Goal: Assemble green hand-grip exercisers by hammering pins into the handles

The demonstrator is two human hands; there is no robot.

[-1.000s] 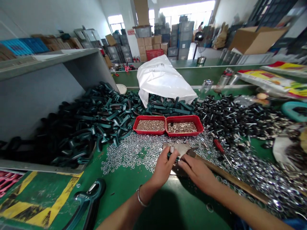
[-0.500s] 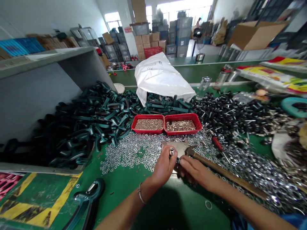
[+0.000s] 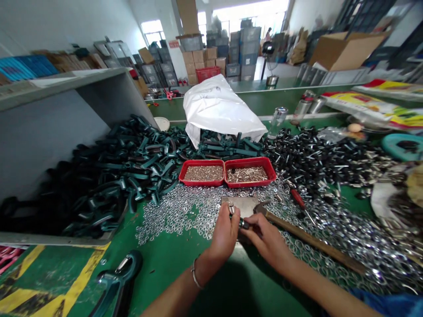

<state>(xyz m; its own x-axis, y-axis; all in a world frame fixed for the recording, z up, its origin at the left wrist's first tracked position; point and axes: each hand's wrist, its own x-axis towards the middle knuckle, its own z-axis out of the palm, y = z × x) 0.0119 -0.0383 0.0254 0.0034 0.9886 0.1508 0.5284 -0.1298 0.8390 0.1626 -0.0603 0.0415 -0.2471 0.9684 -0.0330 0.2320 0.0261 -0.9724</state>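
My left hand [image 3: 223, 233] is closed around a small dark part with a shiny metal end [image 3: 231, 208], which pokes up above the fingers. From the other side, my right hand [image 3: 269, 242] pinches the dark portion of what looks like the same part [image 3: 243, 223]; fingers cover much of it. Both hands are over the near side of a flat metal plate [image 3: 243, 203]. A claw hammer [image 3: 307, 237] lies just right of the plate, its head close to my right fingers. Loose metal washers [image 3: 178, 213] spread left of my left hand.
Two red trays [image 3: 202, 182] of small metal pieces stand behind the plate. Teal tool bodies [image 3: 155, 154] are heaped at left, black-headed bolts [image 3: 304, 152] at right. A red-handled screwdriver [image 3: 298, 199] lies beyond the hammer. One teal clamp-like tool [image 3: 120, 277] rests front left.
My right hand has turned, its fingers now pinching the dark part beside my left hand. The left hand keeps its hold. The whole view has shifted slightly.
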